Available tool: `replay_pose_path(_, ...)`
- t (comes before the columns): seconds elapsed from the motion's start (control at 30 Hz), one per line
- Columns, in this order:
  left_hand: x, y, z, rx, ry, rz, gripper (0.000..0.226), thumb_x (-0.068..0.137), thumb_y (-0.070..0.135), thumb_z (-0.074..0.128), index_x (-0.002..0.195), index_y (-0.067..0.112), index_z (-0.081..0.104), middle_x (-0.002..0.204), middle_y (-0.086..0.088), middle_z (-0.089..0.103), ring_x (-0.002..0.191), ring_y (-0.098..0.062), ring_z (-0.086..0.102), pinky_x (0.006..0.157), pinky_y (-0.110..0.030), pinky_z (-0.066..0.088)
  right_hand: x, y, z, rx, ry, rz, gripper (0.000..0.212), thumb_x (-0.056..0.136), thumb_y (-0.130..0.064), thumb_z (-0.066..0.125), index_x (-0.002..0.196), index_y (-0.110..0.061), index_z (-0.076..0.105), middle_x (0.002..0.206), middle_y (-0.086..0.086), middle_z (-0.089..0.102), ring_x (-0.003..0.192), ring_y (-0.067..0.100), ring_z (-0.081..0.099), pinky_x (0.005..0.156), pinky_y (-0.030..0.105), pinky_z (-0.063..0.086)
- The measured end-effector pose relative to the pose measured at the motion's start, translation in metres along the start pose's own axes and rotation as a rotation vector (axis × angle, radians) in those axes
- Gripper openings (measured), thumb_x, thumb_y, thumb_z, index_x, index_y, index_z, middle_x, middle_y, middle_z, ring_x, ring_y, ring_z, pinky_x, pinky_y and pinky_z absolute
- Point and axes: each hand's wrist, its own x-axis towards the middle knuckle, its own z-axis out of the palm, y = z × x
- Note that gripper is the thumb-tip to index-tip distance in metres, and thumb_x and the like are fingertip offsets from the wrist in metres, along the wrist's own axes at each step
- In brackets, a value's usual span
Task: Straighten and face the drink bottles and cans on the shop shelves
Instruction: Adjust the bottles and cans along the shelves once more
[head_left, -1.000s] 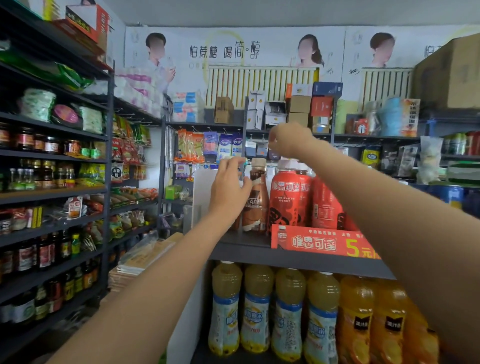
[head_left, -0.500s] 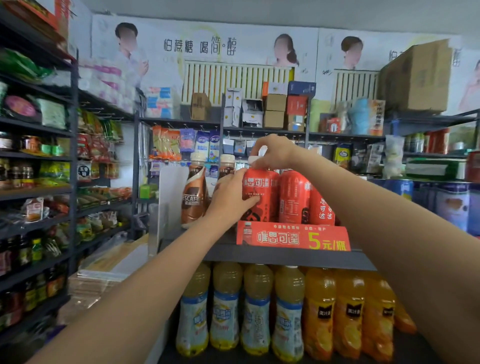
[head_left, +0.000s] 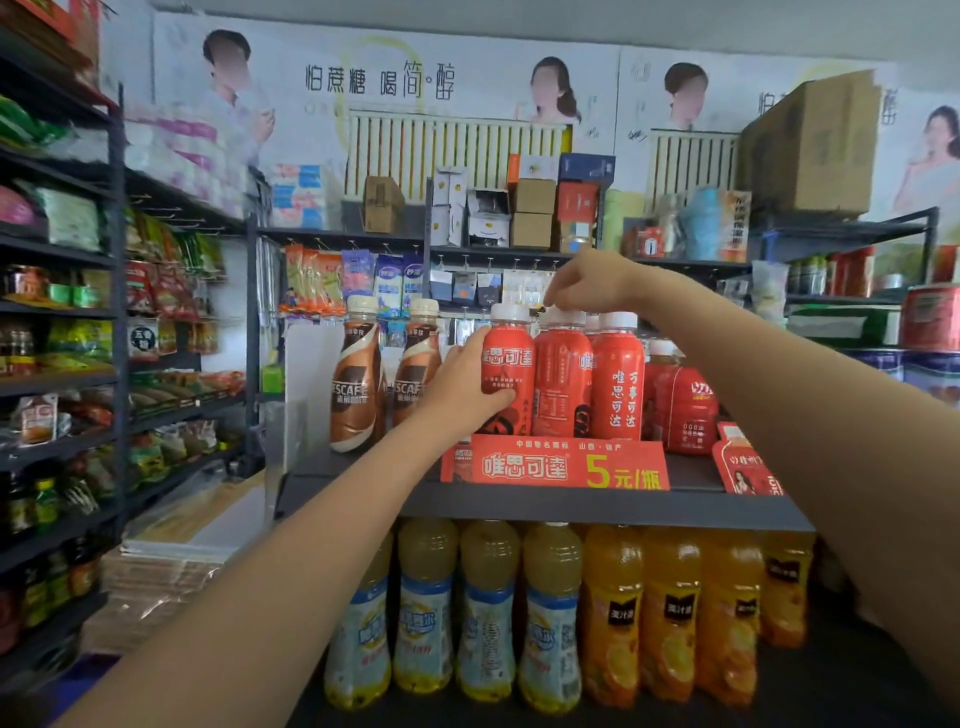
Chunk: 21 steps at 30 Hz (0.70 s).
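Several red drink bottles with white caps stand on the dark shelf (head_left: 597, 503) behind a red price card (head_left: 556, 464). My left hand (head_left: 460, 387) grips the leftmost red bottle (head_left: 509, 364) round its body. My right hand (head_left: 584, 285) hovers over the caps, its fingertips pinching the cap of the second red bottle (head_left: 563, 379). A third red bottle (head_left: 617, 384) stands beside it. Two brown coffee bottles (head_left: 358, 384) stand to the left.
Yellow-capped lemon drink bottles (head_left: 488, 613) and orange juice bottles (head_left: 670, 613) fill the shelf below. Racks of jars and snack bags (head_left: 62, 364) line the left. Boxes (head_left: 530, 208) sit on the back shelf and tins (head_left: 930, 322) stand at the right.
The view has shifted right and closer. My left hand left the coffee bottle and now grips the leftmost red bottle. My right hand moved from that bottle's cap to the one beside it.
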Motion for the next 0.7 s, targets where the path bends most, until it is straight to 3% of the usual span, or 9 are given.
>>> replay_pose_path(0.13, 0.001, 0.003, 0.001, -0.014, 0.001, -0.011, 0.077, 0.085, 0.018, 0.065, 0.146, 0.02, 0.018, 0.134, -0.008, 0.046, 0.121, -0.021, 0.049, 0.085, -0.024, 0.036, -0.003, 0.005, 0.002, -0.083, -0.053, 0.006, 0.039, 0.089, 0.002, 0.045, 0.121, -0.016, 0.06, 0.138, 0.011, 0.049, 0.117, 0.028, 0.054, 0.099, 0.039, 0.046)
replay_pose_path(0.3, -0.005, 0.007, 0.005, 0.046, 0.017, -0.026, 0.074, 0.088, 0.019, 0.061, 0.146, 0.021, 0.016, 0.136, -0.01, 0.042, 0.122, -0.024, 0.047, 0.09, -0.029, 0.039, -0.008, 0.009, 0.008, -0.078, -0.074, 0.009, 0.035, 0.094, -0.009, 0.046, 0.129, -0.013, 0.053, 0.139, 0.01, 0.048, 0.125, 0.028, 0.047, 0.101, 0.036, 0.038)
replay_pose_path(0.4, -0.015, 0.012, 0.011, 0.159, 0.227, 0.002, 0.066, 0.09, 0.02, 0.056, 0.146, 0.017, 0.021, 0.141, -0.009, 0.033, 0.131, -0.024, 0.034, 0.105, -0.036, 0.034, -0.014, 0.011, 0.008, -0.11, 0.001, -0.007, 0.033, 0.094, -0.012, 0.048, 0.126, -0.012, 0.055, 0.133, 0.01, 0.054, 0.121, 0.028, 0.05, 0.1, 0.036, 0.04)
replay_pose_path(0.5, -0.022, 0.024, 0.02, 0.199, 0.436, 0.133, 0.046, 0.088, 0.014, 0.049, 0.133, 0.013, 0.04, 0.135, -0.007, 0.039, 0.125, -0.021, 0.037, 0.106, -0.033, 0.033, -0.027, 0.018, 0.0, -0.077, 0.105, -0.013, 0.033, 0.093, -0.006, 0.043, 0.12, -0.01, 0.06, 0.129, 0.01, 0.057, 0.119, 0.027, 0.052, 0.098, 0.034, 0.04)
replay_pose_path(0.7, -0.032, 0.064, 0.056, 0.126, 0.457, 0.235, 0.038, 0.08, 0.002, 0.048, 0.116, 0.01, 0.051, 0.127, -0.008, 0.042, 0.121, -0.022, 0.039, 0.104, -0.036, 0.032, -0.085, 0.063, -0.026, -0.145, 0.175, 0.152, 0.039, 0.087, 0.006, 0.039, 0.112, -0.007, 0.065, 0.125, 0.013, 0.059, 0.116, 0.028, 0.053, 0.088, 0.028, 0.04)
